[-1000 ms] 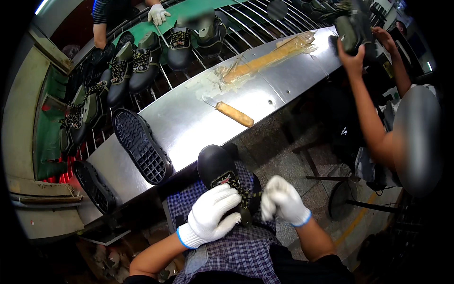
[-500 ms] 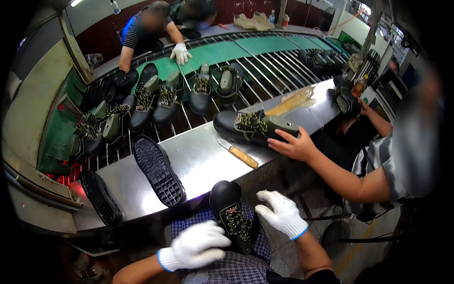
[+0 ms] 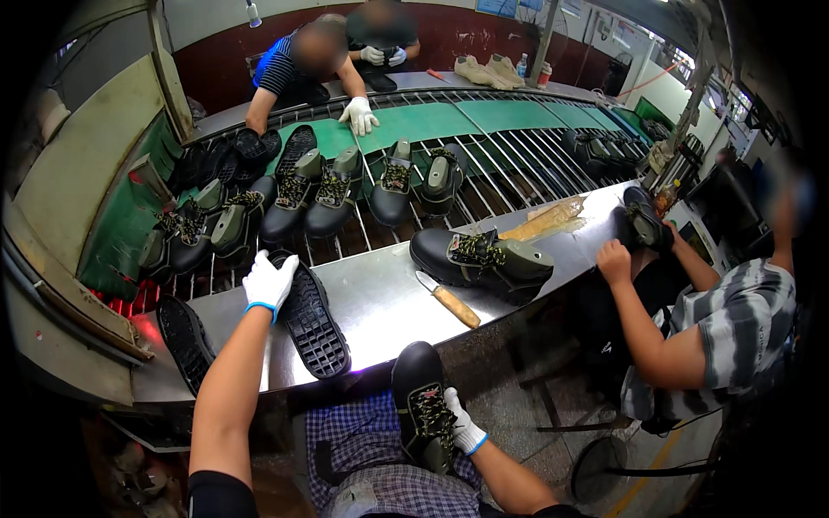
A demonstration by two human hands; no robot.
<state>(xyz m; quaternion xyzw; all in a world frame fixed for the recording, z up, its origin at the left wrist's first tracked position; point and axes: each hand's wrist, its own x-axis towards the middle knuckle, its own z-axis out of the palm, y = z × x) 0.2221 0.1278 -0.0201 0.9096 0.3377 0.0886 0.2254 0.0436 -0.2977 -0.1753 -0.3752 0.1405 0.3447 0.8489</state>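
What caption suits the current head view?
Gloved left hand at a black sole, gloved right hand on a laced black shoe.

Knife [image 3: 456,307]: wooden handle, lies on the metal bench [image 3: 380,302], blade toward the upper left. Brown tape [image 3: 548,220]: adheres to the bench surface, beyond the knife. Rack [image 3: 509,164]: parallel metal rods, positioned along the far side of the bench. Green sheet [image 3: 414,121]: extends along the rack's far portion. Far ledge [image 3: 440,80]: supports the beige shoes [image 3: 489,72], with a clear bottle [image 3: 522,66] and a red container [image 3: 544,75] to their right. Rear wall [image 3: 216,60]: dark red. Right station: a seated co-worker [image 3: 734,328] wears a grey-and-white shirt. Floor: bears a yellow line [image 3: 643,466]
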